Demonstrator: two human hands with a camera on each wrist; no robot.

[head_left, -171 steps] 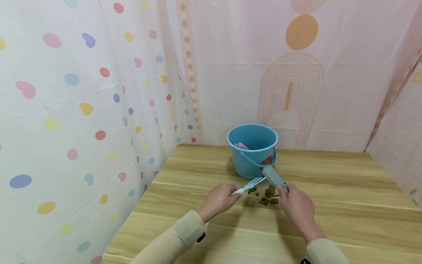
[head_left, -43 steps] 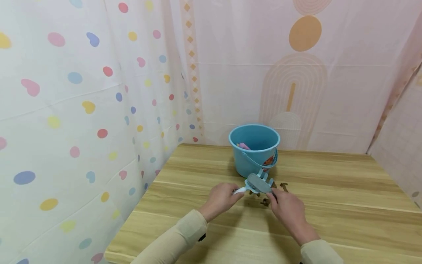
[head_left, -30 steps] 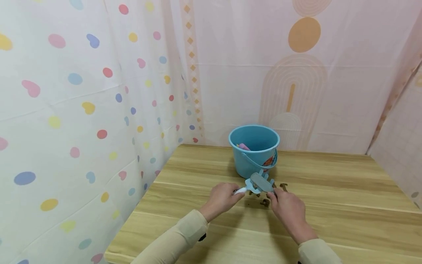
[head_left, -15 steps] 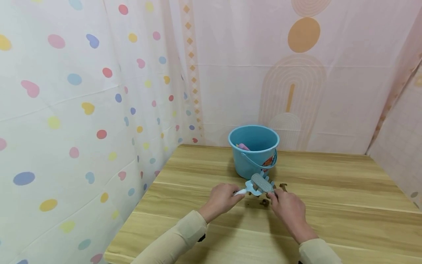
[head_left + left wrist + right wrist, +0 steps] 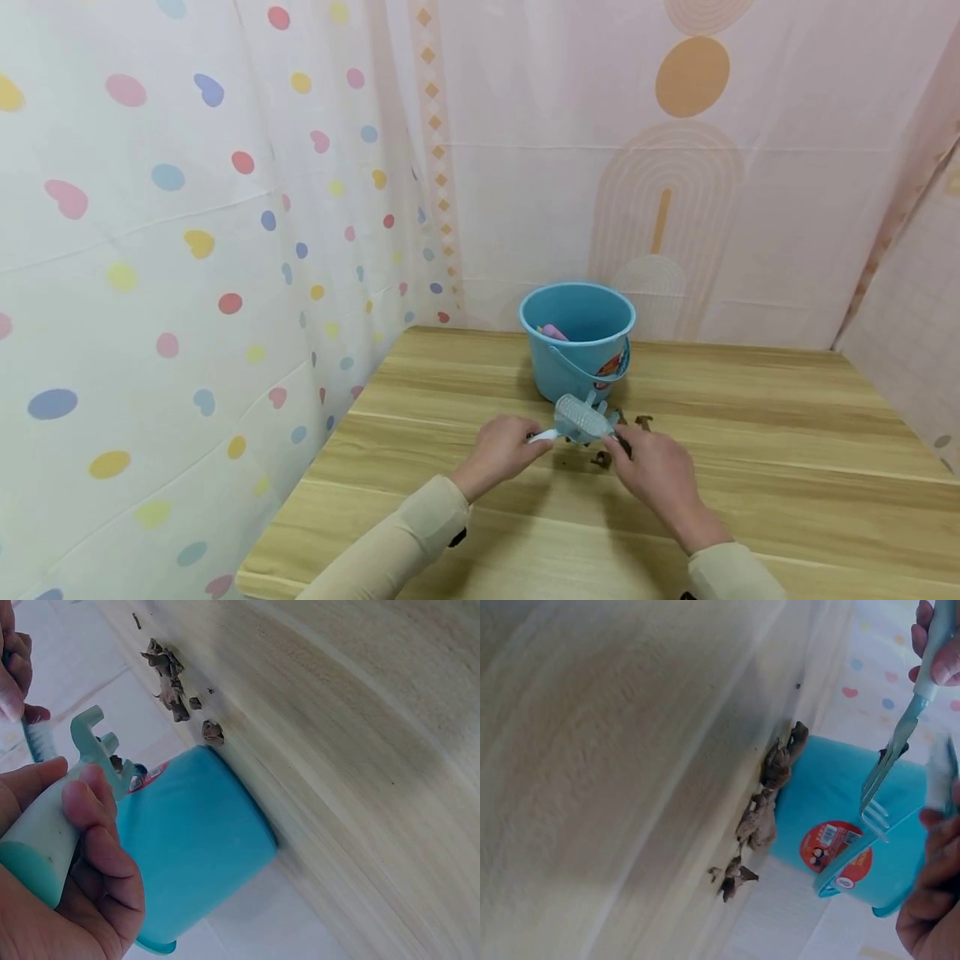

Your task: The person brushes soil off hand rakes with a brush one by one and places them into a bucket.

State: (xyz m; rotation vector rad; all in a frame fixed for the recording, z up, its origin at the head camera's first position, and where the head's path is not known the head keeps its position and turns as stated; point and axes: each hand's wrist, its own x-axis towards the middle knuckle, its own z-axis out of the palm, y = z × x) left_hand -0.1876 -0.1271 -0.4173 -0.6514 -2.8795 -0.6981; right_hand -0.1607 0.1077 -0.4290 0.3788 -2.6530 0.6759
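Note:
My left hand [image 5: 502,450] grips the white handle of a light blue toy hand rake [image 5: 45,817], its prongs pointing away from me. My right hand [image 5: 660,479] holds a grey-blue brush [image 5: 583,417] by its dark handle. The brush head lies across the rake head in the head view and covers much of it. Its pale bristles show in the left wrist view. A brown bit clings to the rake head [image 5: 900,739] in the right wrist view. Below the tools, several crumpled brown clumps [image 5: 602,459] lie on the wooden table [image 5: 712,517].
Just behind the tools stands a blue bucket [image 5: 551,367] with a red sticker and a lowered handle. A pink and yellow item [image 5: 553,332] pokes up inside it. Patterned curtains [image 5: 510,208] hang behind the table and along its left side.
From beside the rake, the brush has come over the rake head, shifting back and forth along it. The rake has turned so its broad face shows. Some brown clumps lie differently.

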